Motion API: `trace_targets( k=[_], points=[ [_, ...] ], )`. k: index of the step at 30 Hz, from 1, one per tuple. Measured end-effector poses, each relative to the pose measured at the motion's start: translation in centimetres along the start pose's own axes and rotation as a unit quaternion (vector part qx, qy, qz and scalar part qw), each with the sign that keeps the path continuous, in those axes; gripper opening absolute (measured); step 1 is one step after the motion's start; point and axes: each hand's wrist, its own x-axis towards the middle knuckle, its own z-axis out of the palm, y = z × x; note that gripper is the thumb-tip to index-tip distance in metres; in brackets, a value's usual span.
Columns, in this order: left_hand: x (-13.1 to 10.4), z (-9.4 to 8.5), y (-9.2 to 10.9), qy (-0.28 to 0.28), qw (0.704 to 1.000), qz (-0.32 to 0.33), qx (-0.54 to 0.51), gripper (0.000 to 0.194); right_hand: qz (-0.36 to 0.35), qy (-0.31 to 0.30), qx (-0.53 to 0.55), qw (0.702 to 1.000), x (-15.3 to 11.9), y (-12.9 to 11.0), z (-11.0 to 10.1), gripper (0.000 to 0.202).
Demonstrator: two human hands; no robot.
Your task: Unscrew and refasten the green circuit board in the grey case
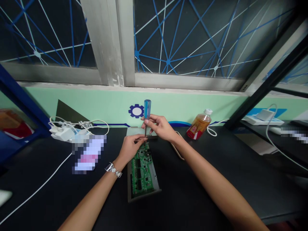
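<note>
A screwdriver with a clear blue handle stands nearly upright, its tip pointing down at the far end of a green circuit board. My right hand is closed, its thumb and fingers round the lower handle and top of the shaft. Lower down, my left hand pinches the shaft near the tip; a small part between those fingertips would be hidden. The board lies in a grey metal tray on the black table. Whatever the tip touches is too small to make out.
A bottle of orange drink stands at the back right. White plugs and cables lie at the back left, beside a pixelated flat object. A black shelf frame rises on the right. Behind the table are a green wall and windows.
</note>
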Motion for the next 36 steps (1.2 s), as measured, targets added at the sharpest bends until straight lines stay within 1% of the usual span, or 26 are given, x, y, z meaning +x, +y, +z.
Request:
trace_targets(
  k=[2,5,6,7,8,13,15,18,20,23,25,29,32,34,36],
  points=[
    [0.0,0.0,0.0,0.006,1.0,0.005,0.008,0.027,-0.002,0.015,-0.002,1.0,0.0,0.2,0.2,0.037],
    [0.0,0.0,0.2,0.011,1.0,0.01,0.02,0.028,-0.012,0.098,-0.021,0.995,0.0,0.7,0.6,0.036],
    [0.0,0.0,0.3,0.01,1.0,0.011,0.023,0.029,-0.015,0.119,-0.023,0.992,0.1,0.8,0.7,0.036],
    [0.0,0.0,0.2,0.01,1.0,0.011,0.024,0.029,-0.014,0.126,-0.021,0.992,0.1,0.8,0.8,0.036],
    [0.0,0.0,0.2,0.01,1.0,0.012,0.024,0.029,-0.011,0.119,-0.016,0.993,0.1,0.8,0.8,0.035],
    [0.0,0.1,0.0,0.023,0.999,0.022,0.03,0.028,0.001,0.043,-0.011,0.999,0.0,0.2,0.4,0.035],
    [0.0,0.1,0.1,0.026,0.999,0.024,0.033,0.028,-0.004,0.048,-0.022,0.999,0.0,0.3,0.4,0.036],
    [0.1,0.2,0.2,0.027,0.999,0.02,0.033,0.029,-0.014,0.101,-0.048,0.994,0.1,0.8,0.5,0.036],
    [0.1,0.2,0.2,0.028,0.999,0.016,0.035,0.029,-0.015,0.115,-0.057,0.992,0.1,1.1,0.6,0.033],
    [0.1,0.3,0.2,0.033,0.999,0.013,0.037,0.028,-0.008,0.079,-0.056,0.995,0.1,0.9,0.6,0.029],
    [0.1,0.2,0.4,0.023,0.999,0.017,0.034,0.027,0.0,0.054,-0.037,0.998,0.0,0.5,0.6,0.031],
    [0.1,-0.3,1.0,-0.041,0.998,0.042,0.016,0.03,0.021,0.024,0.011,0.999,-0.2,0.2,0.6,0.037],
    [0.1,-0.6,1.2,-0.071,0.997,0.036,0.001,0.031,0.017,0.038,-0.007,0.999,-0.3,0.8,0.6,0.035],
    [0.1,-0.5,1.0,-0.066,0.997,0.025,-0.015,0.03,0.021,0.048,-0.034,0.998,-0.3,1.4,0.5,0.028],
    [0.1,-0.3,0.7,-0.048,0.998,0.018,-0.03,0.028,0.032,0.037,-0.048,0.998,-0.4,1.7,0.4,0.023]
  ],
)
